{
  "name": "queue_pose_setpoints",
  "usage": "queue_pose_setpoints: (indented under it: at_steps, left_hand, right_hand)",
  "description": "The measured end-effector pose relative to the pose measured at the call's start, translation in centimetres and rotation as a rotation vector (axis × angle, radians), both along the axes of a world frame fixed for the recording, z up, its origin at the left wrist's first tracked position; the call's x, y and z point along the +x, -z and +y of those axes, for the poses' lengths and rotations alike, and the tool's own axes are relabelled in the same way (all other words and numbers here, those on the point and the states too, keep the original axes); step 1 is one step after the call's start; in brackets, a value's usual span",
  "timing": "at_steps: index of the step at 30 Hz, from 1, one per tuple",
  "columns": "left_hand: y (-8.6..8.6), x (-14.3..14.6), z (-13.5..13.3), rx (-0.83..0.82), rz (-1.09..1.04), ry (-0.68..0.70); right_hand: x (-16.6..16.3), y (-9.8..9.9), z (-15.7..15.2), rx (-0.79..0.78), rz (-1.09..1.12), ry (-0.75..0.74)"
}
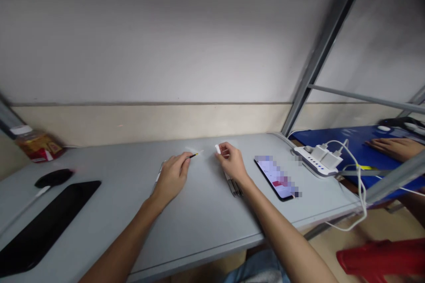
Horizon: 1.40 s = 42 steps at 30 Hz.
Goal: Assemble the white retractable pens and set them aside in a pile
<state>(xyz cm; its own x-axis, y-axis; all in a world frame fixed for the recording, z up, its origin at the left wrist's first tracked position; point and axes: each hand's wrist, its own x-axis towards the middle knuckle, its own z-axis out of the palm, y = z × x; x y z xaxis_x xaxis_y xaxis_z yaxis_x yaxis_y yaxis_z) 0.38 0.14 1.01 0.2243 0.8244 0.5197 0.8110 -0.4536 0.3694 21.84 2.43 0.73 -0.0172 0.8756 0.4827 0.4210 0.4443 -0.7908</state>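
Near the middle of the desk (195, 216), my left hand (171, 177) is closed in a pinch on a thin pen refill (193, 156), dark with a yellow band, its end pointing right. My right hand (232, 161) is closed on a small white pen cap (217, 149), held upright between thumb and fingers. Under my right wrist lie several dark pens (234, 188), partly hidden by the hand. A pale slim object (159, 173) shows beside my left hand, mostly covered by it. Clear, thin pieces seem to lie behind the refill, too faint to name.
To the right are a phone (275, 177) with its screen lit and a power strip (315, 162) with white plugs and cables. On the left stand a jar (38, 143), a black mouse (54, 178) and a black case (49, 225). Another person's hand (395, 147) rests on the blue desk.
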Motion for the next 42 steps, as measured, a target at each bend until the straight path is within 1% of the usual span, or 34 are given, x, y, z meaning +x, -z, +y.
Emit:
queue_pose_setpoints:
  at_steps: [1,3,6,10,12,17,22,27,34,38,42]
  left_hand:
    - [-0.1,0.0,0.0,0.004,-0.005,0.002]
    - [-0.2,0.1,-0.1,0.011,0.006,0.012]
    - [-0.3,0.4,-0.4,-0.001,0.075,0.045]
    - [-0.2,0.7,-0.8,-0.003,0.179,0.082]
    - [-0.1,0.7,-0.8,0.014,0.210,0.080]
    - [0.1,0.9,-0.9,0.014,0.266,0.070]
    - [0.1,1.3,-1.1,-0.019,0.223,0.082]
    - [0.4,1.3,-1.1,-0.047,0.224,0.113]
    - [0.2,1.1,-1.0,-0.002,0.305,0.127]
    - [0.4,1.0,-1.0,0.025,0.351,0.100]
    - [0.7,1.0,-1.0,0.003,0.330,0.080]
  right_hand:
    - [0.0,0.0,0.0,-0.008,0.027,-0.003]
    - [0.0,0.0,0.0,0.041,-0.007,0.013]
    - [0.0,0.1,-0.1,0.152,-0.159,0.039]
    - [-0.1,0.1,-0.4,0.208,-0.317,-0.032]
    - [-0.1,0.0,-0.5,0.208,-0.378,-0.063]
    - [-0.3,-0.1,-0.8,0.223,-0.477,-0.055]
    - [-0.8,0.1,-1.2,0.248,-0.543,-0.102]
    - [-1.0,0.1,-1.3,0.282,-0.551,-0.140]
    - [-0.6,-0.6,-1.6,0.218,-0.624,-0.258]
    - [-0.8,-0.7,-1.9,0.199,-0.756,-0.198]
    - [-0.8,-0.6,-2.0,0.231,-0.789,-0.163]
